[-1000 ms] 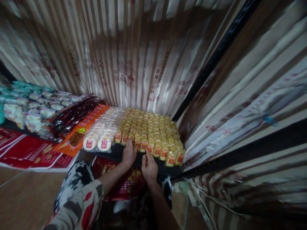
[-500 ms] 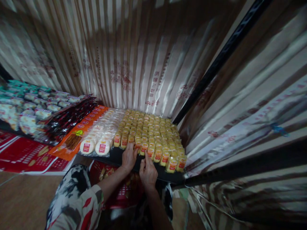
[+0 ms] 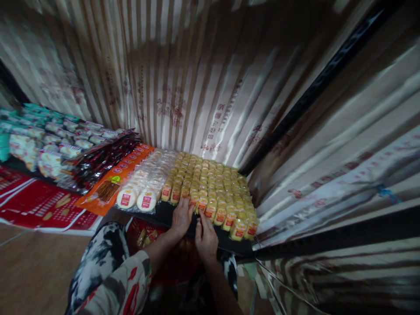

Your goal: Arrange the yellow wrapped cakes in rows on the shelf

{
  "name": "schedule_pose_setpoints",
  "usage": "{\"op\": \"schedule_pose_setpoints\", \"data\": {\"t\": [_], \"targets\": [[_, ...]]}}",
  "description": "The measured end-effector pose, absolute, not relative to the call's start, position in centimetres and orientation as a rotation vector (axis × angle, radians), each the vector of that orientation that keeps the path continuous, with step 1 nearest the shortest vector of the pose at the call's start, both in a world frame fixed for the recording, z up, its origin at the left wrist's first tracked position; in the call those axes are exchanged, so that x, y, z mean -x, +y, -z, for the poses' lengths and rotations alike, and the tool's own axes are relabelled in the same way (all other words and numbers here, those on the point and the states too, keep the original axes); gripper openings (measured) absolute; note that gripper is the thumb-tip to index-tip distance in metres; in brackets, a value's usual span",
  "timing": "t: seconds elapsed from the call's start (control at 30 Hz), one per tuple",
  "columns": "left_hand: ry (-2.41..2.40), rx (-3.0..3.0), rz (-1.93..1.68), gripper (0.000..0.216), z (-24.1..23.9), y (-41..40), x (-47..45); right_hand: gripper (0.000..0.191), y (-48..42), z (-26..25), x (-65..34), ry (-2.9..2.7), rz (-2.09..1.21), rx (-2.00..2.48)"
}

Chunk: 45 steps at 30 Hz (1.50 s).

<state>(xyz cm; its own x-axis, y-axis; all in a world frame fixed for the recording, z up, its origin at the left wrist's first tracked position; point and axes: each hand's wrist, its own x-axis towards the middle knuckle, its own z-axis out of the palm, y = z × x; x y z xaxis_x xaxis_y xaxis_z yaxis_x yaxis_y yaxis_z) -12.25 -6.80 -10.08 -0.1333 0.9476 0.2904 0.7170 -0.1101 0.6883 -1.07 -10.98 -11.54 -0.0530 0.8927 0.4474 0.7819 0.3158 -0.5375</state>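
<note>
Several rows of small yellow wrapped cakes point(image 3: 211, 186) with red labels fill a dark tray point(image 3: 166, 212) low in front of me. My left hand point(image 3: 181, 217) rests at the front row, its fingers spread over the nearest packets. My right hand point(image 3: 206, 236) lies just beside it on the tray's front edge, index finger stretched toward a packet in the front row. Neither hand lifts anything.
Round white wrapped cakes point(image 3: 144, 186) lie left of the yellow ones, then an orange packet point(image 3: 113, 183), dark red packets point(image 3: 98, 159) and green-white packets point(image 3: 42, 140). A red basket point(image 3: 154, 238) stands under the tray. Striped shiny sheeting point(image 3: 203, 78) walls in the back and right.
The view has shifted slightly. Both hands stay at the front row of yellow cakes, having slid a little to the right along it.
</note>
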Motion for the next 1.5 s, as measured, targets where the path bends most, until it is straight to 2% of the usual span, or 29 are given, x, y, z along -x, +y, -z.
{"op": "schedule_pose_setpoints", "data": {"t": [0.13, 0.5, 0.73, 1.3, 1.5], "targets": [[1.81, -1.744, -1.187, 0.027, 10.1, -6.9, 12.5, 0.049, -10.2, 11.4, 2.1, -1.994, -0.272, 1.347], [1.911, -1.656, -1.342, 0.034, 10.0, -7.8, 13.1, 0.049, -9.3, 11.8, 3.8, -1.911, -0.155, 1.699], [1.844, -1.814, -1.412, 0.043, 11.7, -7.4, 13.2, 0.05, -9.2, 11.9, 4.0, -1.912, -0.133, 1.709], [1.71, -2.049, -1.047, 0.061, 10.9, -6.9, 13.9, 0.05, -9.4, 11.2, 4.4, -1.94, -0.113, 1.812], [1.708, -2.087, -1.078, 0.054, 11.3, -6.7, 14.0, 0.05, -9.1, 10.5, 4.9, -1.991, -0.057, 1.882]]}}
